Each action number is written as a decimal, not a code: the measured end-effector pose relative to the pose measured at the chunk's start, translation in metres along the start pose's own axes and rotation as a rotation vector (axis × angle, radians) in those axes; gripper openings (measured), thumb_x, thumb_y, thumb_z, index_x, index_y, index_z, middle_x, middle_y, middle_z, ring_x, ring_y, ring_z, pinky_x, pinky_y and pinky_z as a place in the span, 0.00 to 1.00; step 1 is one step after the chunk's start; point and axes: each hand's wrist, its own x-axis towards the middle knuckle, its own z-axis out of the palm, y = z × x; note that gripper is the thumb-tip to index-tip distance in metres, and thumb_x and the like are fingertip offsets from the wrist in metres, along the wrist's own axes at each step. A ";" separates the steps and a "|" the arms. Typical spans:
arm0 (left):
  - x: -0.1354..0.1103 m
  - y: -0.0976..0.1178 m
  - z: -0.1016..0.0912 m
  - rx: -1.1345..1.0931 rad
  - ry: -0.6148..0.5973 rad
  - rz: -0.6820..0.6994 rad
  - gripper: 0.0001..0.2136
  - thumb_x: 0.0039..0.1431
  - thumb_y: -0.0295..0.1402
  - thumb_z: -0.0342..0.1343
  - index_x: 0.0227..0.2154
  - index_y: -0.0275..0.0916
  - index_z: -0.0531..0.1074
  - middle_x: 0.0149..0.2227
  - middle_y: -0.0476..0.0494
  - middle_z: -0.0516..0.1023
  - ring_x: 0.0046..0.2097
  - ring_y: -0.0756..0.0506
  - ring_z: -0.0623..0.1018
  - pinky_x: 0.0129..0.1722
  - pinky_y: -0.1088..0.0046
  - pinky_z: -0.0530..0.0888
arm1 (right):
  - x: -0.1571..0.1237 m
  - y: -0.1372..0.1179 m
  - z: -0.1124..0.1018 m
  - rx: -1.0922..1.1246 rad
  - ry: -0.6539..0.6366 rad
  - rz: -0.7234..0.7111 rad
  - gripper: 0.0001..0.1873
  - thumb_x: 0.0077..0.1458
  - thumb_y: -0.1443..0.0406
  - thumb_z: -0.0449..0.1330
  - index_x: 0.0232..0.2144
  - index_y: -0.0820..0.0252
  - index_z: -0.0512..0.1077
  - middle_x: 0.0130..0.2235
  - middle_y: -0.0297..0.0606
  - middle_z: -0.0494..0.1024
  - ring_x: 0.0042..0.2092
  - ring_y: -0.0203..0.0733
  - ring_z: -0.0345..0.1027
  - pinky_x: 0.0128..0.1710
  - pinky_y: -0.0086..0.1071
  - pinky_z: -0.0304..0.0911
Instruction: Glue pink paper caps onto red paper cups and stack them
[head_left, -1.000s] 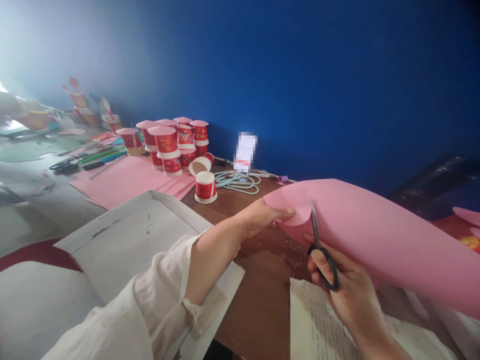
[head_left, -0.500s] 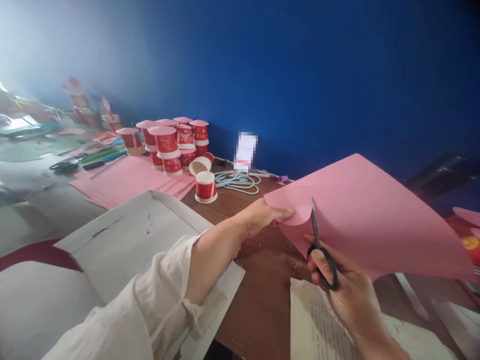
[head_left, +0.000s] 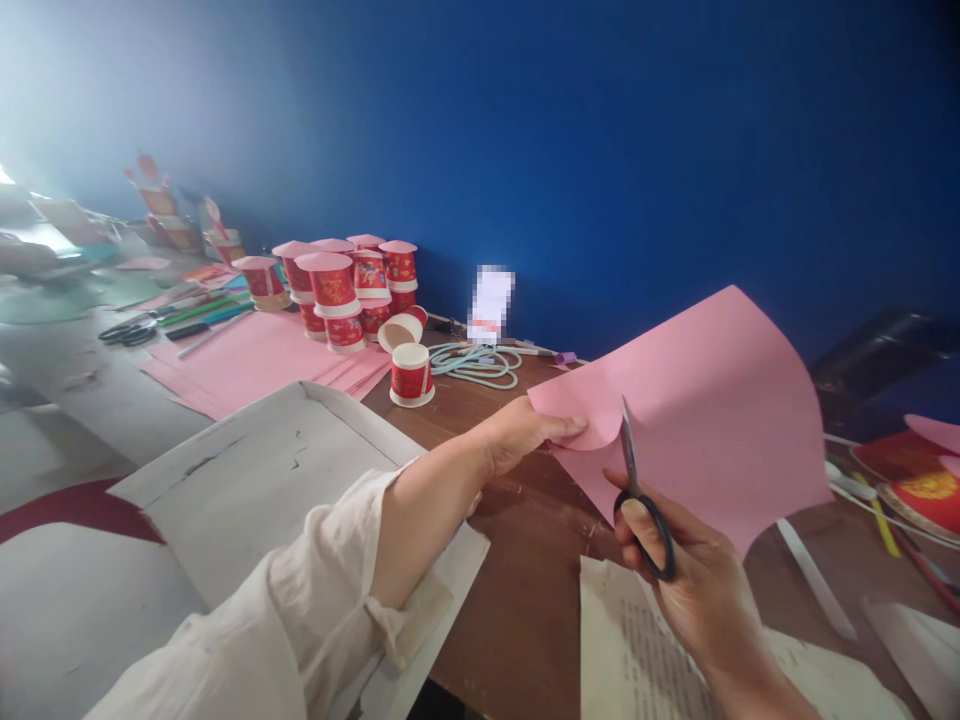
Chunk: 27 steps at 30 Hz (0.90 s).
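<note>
- The left hand pinches the curved flap of a large pink sheet of thin card; the thumb presses flat on top, while most of the other fingers are hidden underneath.
- The right hand is closed around a pair of steel scissors with black handles, thumb in a loop; how far the blades are parted I cannot tell.
- The pink sheet is held up above the brown wooden table, between both hands, its far part rising and bending in front of the blue wall.
- Done so far: a rounded cut frees part of the flap's edge, ending at the blades. Left: the flap is joined to the sheet beyond them, so the cut looks only partway.
- Farther left, several red patterned paper cups wear pink discs; one upturned red-and-white paper cup has none.
</note>
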 end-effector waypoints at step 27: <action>-0.003 -0.008 0.015 -0.127 0.173 -0.020 0.22 0.38 0.36 0.71 0.37 0.31 0.78 0.42 0.35 0.80 0.43 0.40 0.78 0.49 0.62 0.71 | 0.008 0.009 -0.008 -0.045 -0.108 -0.090 0.26 0.50 0.53 0.67 0.49 0.58 0.76 0.26 0.32 0.71 0.24 0.32 0.63 0.24 0.25 0.61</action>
